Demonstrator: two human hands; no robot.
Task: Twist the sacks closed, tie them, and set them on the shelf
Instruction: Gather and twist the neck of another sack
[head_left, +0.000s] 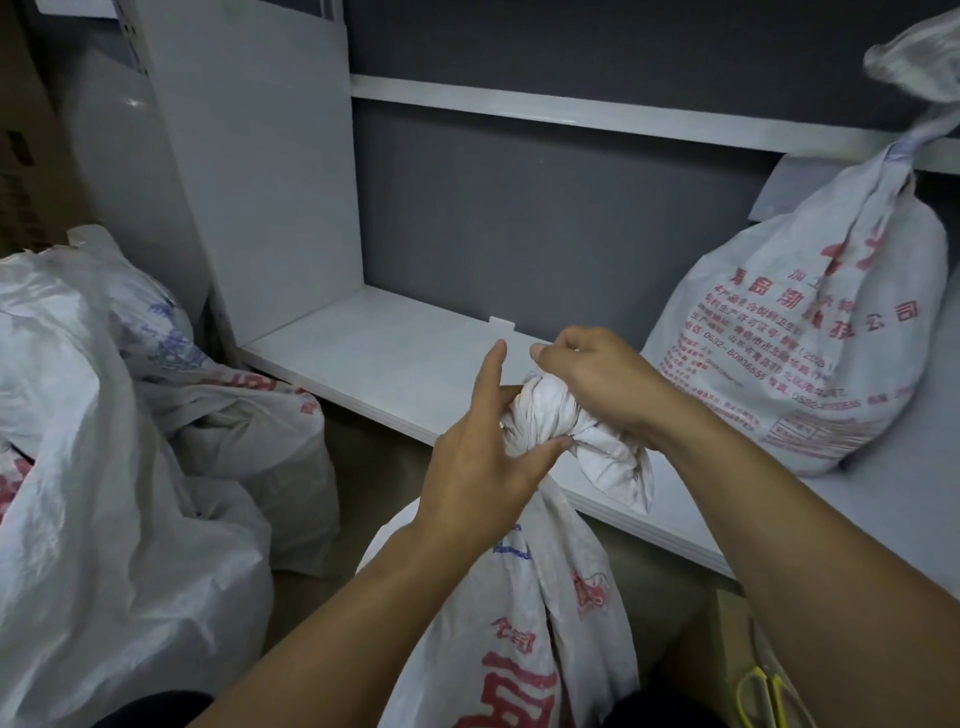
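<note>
Head view, looking down into a storeroom corner. At 6 o'clock, close in: white sack (519, 623) with red print, neck twisted and wound into a knot (540, 415) at centre, just in front of the shelf (395, 353) edge. Left hand (478, 467) reaching in from 7 o'clock, grip closed on the knot between thumb and curled fingers, forefinger sticking straight up. Right hand (597, 384) reaching in from 4 o'clock, grip closed over the knot's top, fingertips pinching fabric. Loose tail (618, 467) drooping toward 4 o'clock. At 3 o'clock, standing on the shelf: tied sack (810, 338). At 9 o'clock, off the shelf: slumped sacks (104, 441), necks apparently untied. Likely risks: stiff woven fabric springing open on release, knot seemingly not yet cinched; tail sliding back through the loop under a slack pull.
</note>
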